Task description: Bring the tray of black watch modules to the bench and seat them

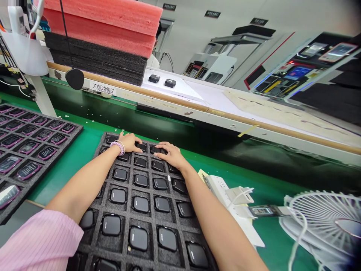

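Devices (142, 146) in the far row of the tray (126, 233), at the curled fingers of left hand (131, 143) and right hand (172, 154), pinched or merely touched impossible to tell, apparently mid-seating or mid-lifting, next calling for a light, level grip.

A person's left-hand grip (131, 143) and right-hand grip (171, 154) reach to the far row of a black foam tray (129, 218) of dark square devices (138, 238) on a green worktop (80, 148). A second tray (62, 147) with purple-rimmed devices (28, 146) lies left; a power strip (218, 186) and white fan (321, 222) sit right, red and black foam (103, 28) stacked beyond.
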